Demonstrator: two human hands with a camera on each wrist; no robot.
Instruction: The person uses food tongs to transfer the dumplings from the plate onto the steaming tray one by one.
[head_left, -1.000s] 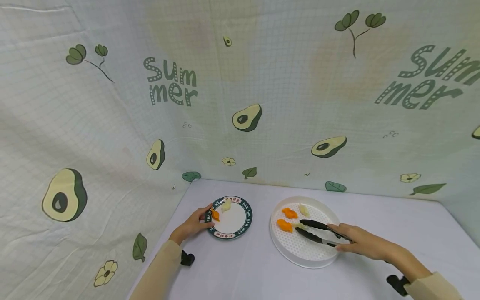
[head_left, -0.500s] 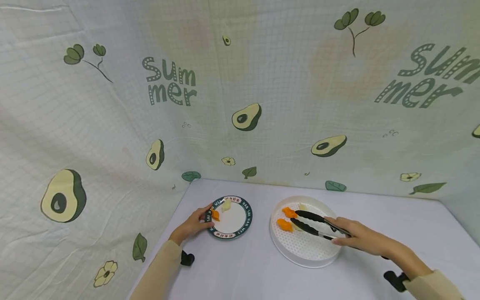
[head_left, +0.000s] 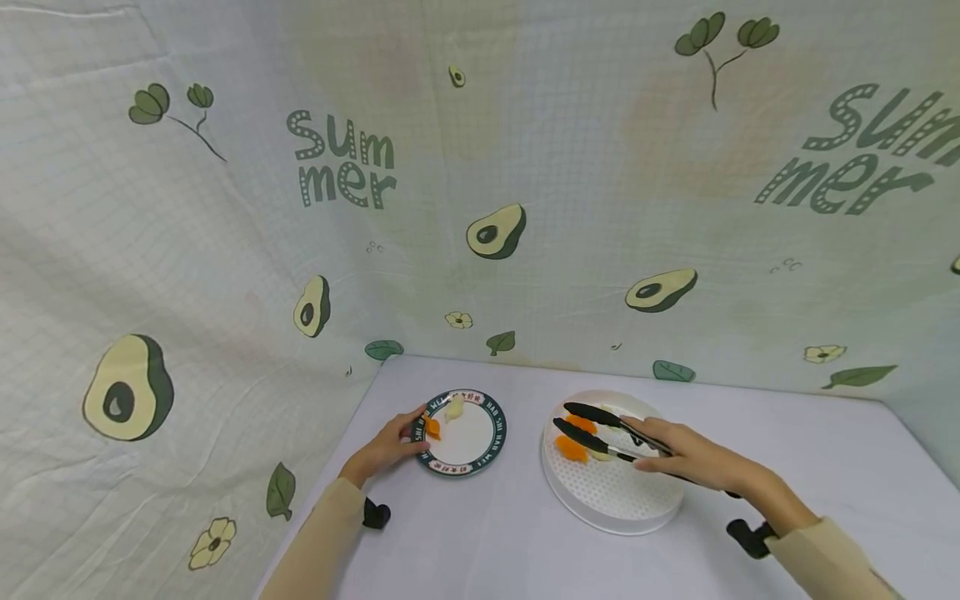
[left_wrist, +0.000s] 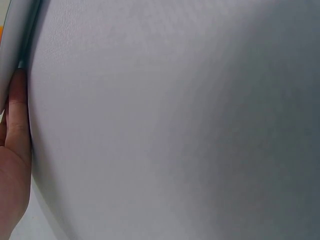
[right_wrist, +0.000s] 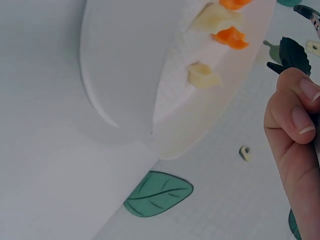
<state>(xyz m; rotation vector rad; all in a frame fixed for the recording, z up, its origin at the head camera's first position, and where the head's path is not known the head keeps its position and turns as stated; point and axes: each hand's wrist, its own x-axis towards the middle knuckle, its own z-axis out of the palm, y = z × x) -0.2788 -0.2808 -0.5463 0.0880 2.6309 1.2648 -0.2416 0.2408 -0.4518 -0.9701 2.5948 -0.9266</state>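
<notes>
My left hand [head_left: 386,446] grips the left rim of a green-edged white plate [head_left: 497,437], thumb at the near side. On the plate lie an orange dumpling [head_left: 432,429] and a pale yellow dumpling [head_left: 454,407]. With my right hand [head_left: 697,454] I hold black-tipped tongs [head_left: 583,437], their arms spread apart with nothing pinched between the tips. The tips overlap the dumplings at the left of a round white perforated tray [head_left: 611,522]. Two orange dumplings [head_left: 572,450] and two pale yellow dumplings [right_wrist: 202,76] lie there, partly hidden by the tongs in the head view.
Both dishes stand apart on a white-covered table [head_left: 517,500]. Behind and to the left hangs a cloth [head_left: 555,317] printed with avocados and leaves. A dark wrist camera [head_left: 750,537] is strapped below the right wrist, another [head_left: 375,514] below the left.
My right hand and the tongs have moved left and slightly farther away, from over the tray's middle to over the dumplings at its left. The left hand and plate have stayed put.
</notes>
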